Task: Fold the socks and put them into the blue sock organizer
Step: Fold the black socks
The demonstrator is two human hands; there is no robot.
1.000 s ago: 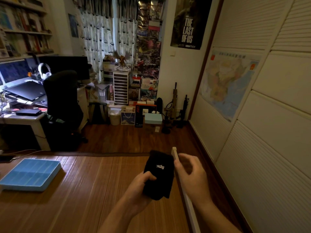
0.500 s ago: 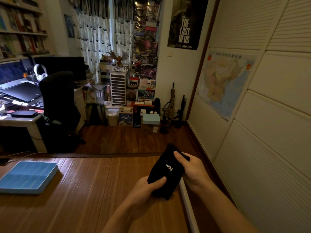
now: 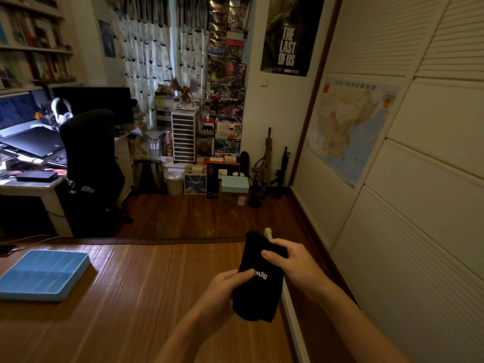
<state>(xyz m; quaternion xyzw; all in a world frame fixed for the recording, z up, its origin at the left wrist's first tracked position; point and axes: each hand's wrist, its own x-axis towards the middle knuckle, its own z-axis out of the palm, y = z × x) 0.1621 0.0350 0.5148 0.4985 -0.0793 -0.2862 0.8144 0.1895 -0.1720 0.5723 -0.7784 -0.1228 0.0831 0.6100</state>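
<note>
Both hands hold a black sock (image 3: 258, 292) up, well right of the blue sock organizer (image 3: 42, 273).
The left hand (image 3: 222, 292) pinches the sock's lower part, thumb on its front; the right hand (image 3: 293, 265) curls its fingers round the top; the organizer lies flat near the bamboo mat's (image 3: 144, 297) far edge; bare mat stretches from organizer to sock; the sock hangs over the mat's opposite edge.

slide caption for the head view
Left hand and right hand hold a black sock over the bamboo mat; the blue sock organizer sits far left.
</note>
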